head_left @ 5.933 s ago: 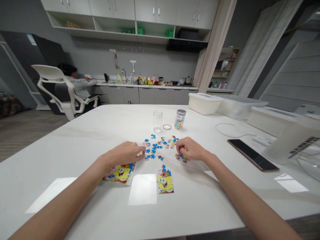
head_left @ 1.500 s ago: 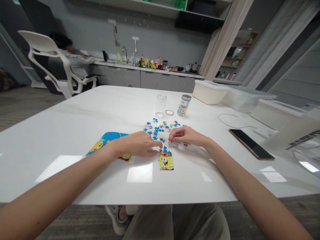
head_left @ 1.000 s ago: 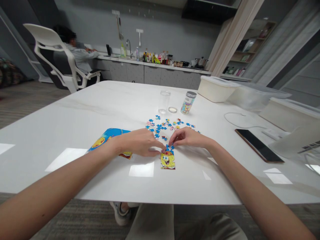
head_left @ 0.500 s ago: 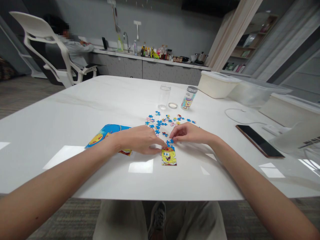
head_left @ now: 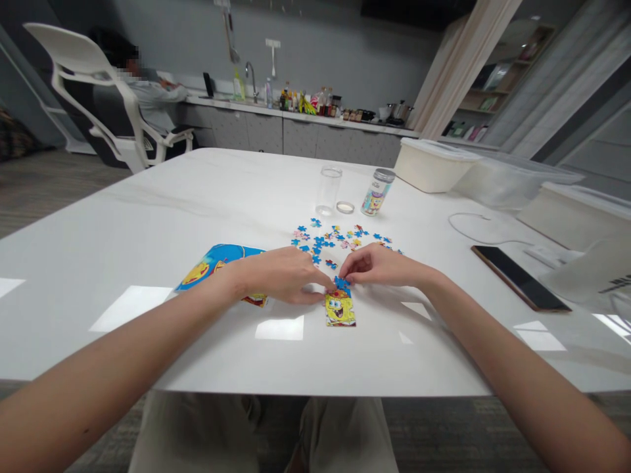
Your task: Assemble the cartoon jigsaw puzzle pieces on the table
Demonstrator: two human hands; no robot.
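Note:
A small joined section of jigsaw puzzle [head_left: 340, 310] with a yellow cartoon face lies near the table's front edge. My left hand [head_left: 290, 276] reaches in from its left, index finger and thumb apart, the fingertips at the section's upper left edge. Between the thumb and fingers of my right hand [head_left: 375, 264] is a blue puzzle piece [head_left: 341, 283], held at the top of the section. Loose puzzle pieces [head_left: 320, 243] lie scattered just beyond both hands. Partly under my left hand and forearm is a blue printed picture sheet [head_left: 210, 266].
Behind the pieces stand a clear empty jar [head_left: 328, 192], a silver lid ring [head_left: 346, 207] and a printed canister [head_left: 378, 193]. A phone [head_left: 517, 276], a cable and plastic boxes [head_left: 436, 167] occupy the right side. A person sits by the far counter, near a white chair [head_left: 131, 108].
My right hand has brought the blue piece closer against the top of the joined section. My left hand keeps its place beside it. The whole view has shifted slightly.

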